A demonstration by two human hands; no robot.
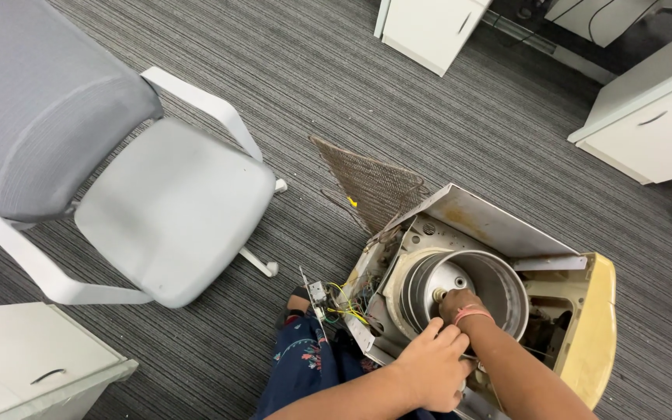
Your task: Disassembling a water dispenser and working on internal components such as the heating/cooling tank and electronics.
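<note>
An opened old appliance [491, 225] with a yellowed casing lies on the carpet, its round metal tank [491, 280] exposed. My right hand [460, 305] reaches down into the tank, near a small fitting at its bottom; a pink band circles the wrist. Whether its fingers grip anything is hidden. My left hand [429, 365] rests on the tank's near rim, fingers curled over the edge. Yellow and green wires [348, 307] spill from the left side of the appliance beside a small circuit board [316, 294].
A wire condenser grid [371, 187] leans off the appliance's back. A grey office chair [157, 210] with white arms stands to the left. White cabinets [429, 27] sit at the top, right [651, 128] and bottom left [33, 362]. My knee in dark patterned cloth [305, 362] is below.
</note>
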